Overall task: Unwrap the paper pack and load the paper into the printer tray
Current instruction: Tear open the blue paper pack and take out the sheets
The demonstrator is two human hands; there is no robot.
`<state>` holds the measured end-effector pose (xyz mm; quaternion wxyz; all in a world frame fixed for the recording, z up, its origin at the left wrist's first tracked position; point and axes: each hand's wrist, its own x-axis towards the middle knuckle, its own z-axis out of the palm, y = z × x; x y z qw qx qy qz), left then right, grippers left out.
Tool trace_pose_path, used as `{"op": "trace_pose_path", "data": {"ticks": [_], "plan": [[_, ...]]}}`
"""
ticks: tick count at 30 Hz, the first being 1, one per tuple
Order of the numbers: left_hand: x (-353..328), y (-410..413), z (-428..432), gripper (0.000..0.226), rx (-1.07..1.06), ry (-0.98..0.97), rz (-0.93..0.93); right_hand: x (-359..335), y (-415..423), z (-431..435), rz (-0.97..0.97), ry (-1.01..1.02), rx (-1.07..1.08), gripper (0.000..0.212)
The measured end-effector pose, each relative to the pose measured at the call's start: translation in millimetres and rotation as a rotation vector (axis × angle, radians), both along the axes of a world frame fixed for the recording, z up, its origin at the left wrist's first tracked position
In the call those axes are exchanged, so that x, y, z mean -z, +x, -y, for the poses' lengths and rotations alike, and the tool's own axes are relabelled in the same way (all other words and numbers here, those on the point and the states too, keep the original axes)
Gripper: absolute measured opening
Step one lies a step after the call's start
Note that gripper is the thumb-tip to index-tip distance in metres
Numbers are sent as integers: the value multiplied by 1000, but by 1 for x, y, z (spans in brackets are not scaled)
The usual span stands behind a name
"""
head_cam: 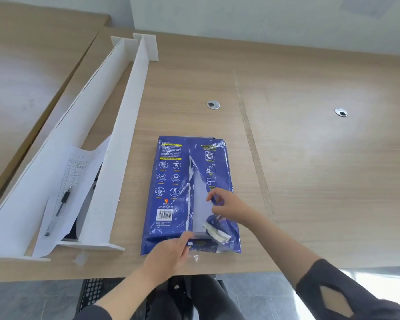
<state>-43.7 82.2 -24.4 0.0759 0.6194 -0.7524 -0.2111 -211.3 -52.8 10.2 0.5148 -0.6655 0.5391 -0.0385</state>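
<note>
In the head view the blue paper pack [189,195] lies flat at lower center of the wooden desk [310,172], wrapper already torn open up the middle so white paper shows; the right hand [226,207] pinches the torn right flap between thumb and fingers, and the left hand [171,256] grips the near end of the wrapper, fingers closed on it. Over at the left of the frame are long white dividers [123,144] with a printed sheet [72,188] and a pen [64,199] between them, two cable grommets [213,104] sit further up the desk, and grey floor shows along the bottom.
</note>
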Motion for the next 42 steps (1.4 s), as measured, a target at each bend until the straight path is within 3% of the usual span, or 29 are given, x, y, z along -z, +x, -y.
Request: {"op": "trace_pose_path", "data": {"ticks": [5,11,17,20,22,25,28,34,38,42], "plan": [[1,-3,23,41,-23,95,-49,-22,-33,24,-65,12,41,29],[8,-2,50,47,-36,10,59,-28,-47,42,-273,-129,-88,30],[0,-6,62,41,-82,47,225,-27,-28,57,-704,-288,-294,24],[-14,-11,69,50,-164,79,307,-21,-15,58,-828,-286,-340,49],[-23,-11,74,41,-212,162,340,-15,-11,55,-907,-291,-391,62],[-40,-4,82,35,-276,253,296,-8,-2,45,-1044,-414,-483,52],[-53,13,90,36,-294,209,325,2,11,27,-905,-545,-486,33],[-74,38,104,39,-190,159,582,22,18,7,-456,-457,-566,36],[-76,40,110,35,-88,182,727,33,19,1,-360,-497,-685,45],[-70,45,117,40,96,185,732,40,17,1,-333,-558,-784,52]]}}
